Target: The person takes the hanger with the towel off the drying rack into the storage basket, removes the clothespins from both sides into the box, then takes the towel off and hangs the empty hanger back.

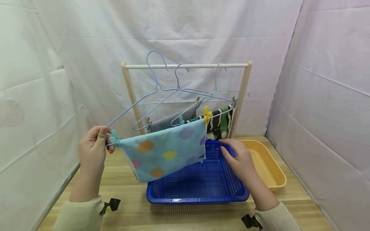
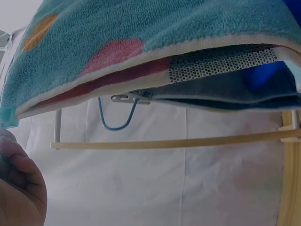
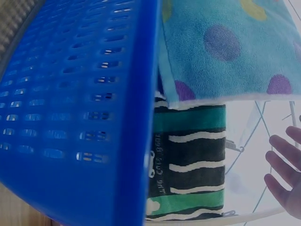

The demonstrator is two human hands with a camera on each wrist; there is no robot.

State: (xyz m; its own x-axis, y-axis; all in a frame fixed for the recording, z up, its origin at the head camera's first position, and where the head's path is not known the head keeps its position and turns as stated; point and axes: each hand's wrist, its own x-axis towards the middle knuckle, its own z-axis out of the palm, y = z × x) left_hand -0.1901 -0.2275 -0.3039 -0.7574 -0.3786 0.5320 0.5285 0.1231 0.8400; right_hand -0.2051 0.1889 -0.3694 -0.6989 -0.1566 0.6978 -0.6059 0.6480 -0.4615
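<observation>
My left hand (image 1: 93, 144) pinches the lower left corner of a blue wire hanger (image 1: 130, 107). A light-blue towel with colored dots (image 1: 164, 154) hangs folded over the hanger's bottom bar. A teal clothespin (image 1: 114, 138) grips the towel's left end and a yellow clothespin (image 1: 207, 115) its right end. The hanger's hook overlaps the rack's white rod in the head view. My right hand (image 1: 238, 158), fingers spread and holding nothing, hovers over the right side of a blue plastic basket (image 1: 198, 200). In the right wrist view its fingers (image 3: 284, 165) are apart from the towel.
Behind stands a wooden-post rack (image 1: 244, 93). Two more hangers carry a grey towel (image 1: 173, 120) and a green-and-black striped towel (image 1: 224, 123), held with clothespins. A yellow tray (image 1: 277, 170) sits right of the basket on the wooden table (image 1: 130, 211). White cloth walls surround the table.
</observation>
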